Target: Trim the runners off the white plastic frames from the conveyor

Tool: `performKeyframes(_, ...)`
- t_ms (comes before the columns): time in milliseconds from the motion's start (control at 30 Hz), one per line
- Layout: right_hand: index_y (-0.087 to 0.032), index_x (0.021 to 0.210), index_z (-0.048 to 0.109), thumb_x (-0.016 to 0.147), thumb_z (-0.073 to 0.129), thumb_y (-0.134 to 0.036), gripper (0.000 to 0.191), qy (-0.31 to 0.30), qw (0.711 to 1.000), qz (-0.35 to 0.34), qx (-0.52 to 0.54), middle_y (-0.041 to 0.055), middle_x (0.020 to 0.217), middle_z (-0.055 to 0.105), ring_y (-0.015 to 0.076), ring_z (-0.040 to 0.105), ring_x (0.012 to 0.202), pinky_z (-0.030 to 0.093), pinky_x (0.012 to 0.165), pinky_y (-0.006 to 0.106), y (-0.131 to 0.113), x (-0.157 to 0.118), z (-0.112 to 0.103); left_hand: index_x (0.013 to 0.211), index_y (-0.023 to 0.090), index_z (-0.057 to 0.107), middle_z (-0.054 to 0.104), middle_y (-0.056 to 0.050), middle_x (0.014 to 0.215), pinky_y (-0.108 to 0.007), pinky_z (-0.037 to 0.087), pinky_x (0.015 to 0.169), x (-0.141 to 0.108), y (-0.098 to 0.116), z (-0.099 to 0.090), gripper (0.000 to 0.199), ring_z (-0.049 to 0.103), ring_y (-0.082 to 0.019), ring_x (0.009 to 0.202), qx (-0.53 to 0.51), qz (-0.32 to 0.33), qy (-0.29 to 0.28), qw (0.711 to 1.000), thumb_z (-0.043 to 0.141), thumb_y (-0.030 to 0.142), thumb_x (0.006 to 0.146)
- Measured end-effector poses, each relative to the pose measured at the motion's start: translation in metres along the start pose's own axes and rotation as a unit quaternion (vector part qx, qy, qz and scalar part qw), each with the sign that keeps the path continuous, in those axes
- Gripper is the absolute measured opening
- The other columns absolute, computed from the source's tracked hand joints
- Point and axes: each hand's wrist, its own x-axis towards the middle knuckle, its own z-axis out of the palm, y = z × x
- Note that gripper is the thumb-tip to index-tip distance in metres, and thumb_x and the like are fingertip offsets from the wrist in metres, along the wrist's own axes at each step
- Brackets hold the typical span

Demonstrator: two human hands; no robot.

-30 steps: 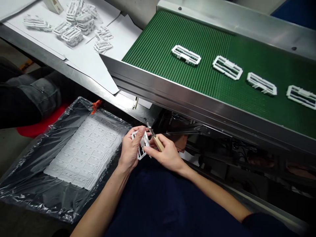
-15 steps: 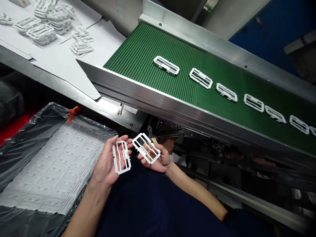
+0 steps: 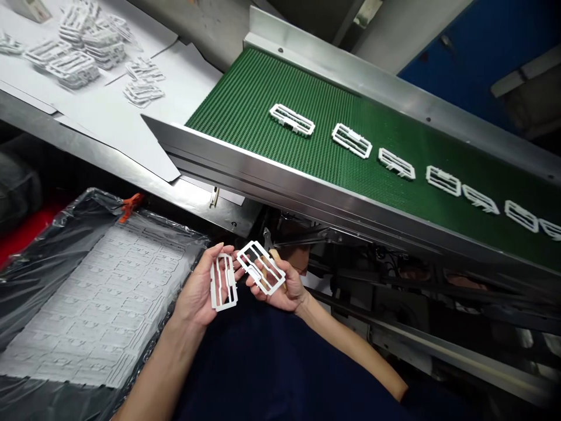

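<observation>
My left hand [image 3: 198, 295] is closed around a white plastic slotted frame [image 3: 224, 306], held upright by its long edge. Close beside it, my right hand [image 3: 293, 289] grips a second white slotted frame [image 3: 255, 273], which is tilted. A tool with dark jaws and a pale handle, seemingly nippers [image 3: 275, 255], also sits in the right hand, partly hidden behind that frame. The two frames almost meet; whether they touch I cannot tell.
Above, a green conveyor belt [image 3: 236, 105] with metal side rails carries several white frames [image 3: 351, 140]. Piled frames [image 3: 72, 67] lie on a white-covered table at upper left. At lower left, a plastic-lined container [image 3: 39, 292] holds rows of white parts. An orange clip [image 3: 130, 206] is at its edge.
My left hand and its frame have moved slightly right, closer to the right hand's frame. The frames on the belt appear shifted a little left in view. Both hands keep their hold.
</observation>
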Motion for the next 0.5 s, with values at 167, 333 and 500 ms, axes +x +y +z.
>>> performKeyframes(167, -0.018, 0.091, 0.047, 0.074, 0.055, -0.051, 0.038, 0.001, 1.000, -0.008, -0.028, 0.0055, 0.079, 0.065, 0.0144, 0.059, 0.065, 0.040, 0.059, 0.024, 0.002, -0.003, 0.000, 0.080, 0.010, 0.062, 0.062, -0.005, 0.068, -0.026, 0.053, 0.046, -0.001, -0.002, -0.002, 0.015, 0.061, -0.016, 0.053, -0.005, -0.004, -0.002, 1.000, 0.051, 0.019, 0.086)
performKeyframes(333, -0.018, 0.092, 0.049, 0.069, 0.063, -0.050, 0.042, 0.026, 0.993, -0.059, -0.100, 0.0036, 0.076, 0.063, 0.0146, 0.057, 0.062, 0.039, 0.056, 0.024, 0.004, 0.000, 0.013, 0.083, 0.012, 0.060, 0.064, -0.005, 0.072, -0.024, 0.049, 0.041, -0.001, -0.010, -0.005, 0.016, 0.059, -0.015, 0.049, 0.037, 0.045, -0.011, 0.998, 0.058, 0.028, 0.082)
performKeyframes(500, -0.019, 0.092, 0.054, 0.072, 0.066, -0.044, 0.034, 0.179, 0.836, -0.204, -0.477, 0.0014, 0.083, 0.061, 0.0149, 0.055, 0.072, 0.041, 0.067, 0.026, 0.006, 0.005, 0.045, 0.090, 0.015, 0.059, 0.066, -0.003, 0.079, -0.019, 0.050, 0.053, 0.002, -0.023, -0.003, 0.024, 0.061, -0.012, 0.059, 0.101, 0.175, -0.024, 0.979, 0.066, 0.035, 0.078)
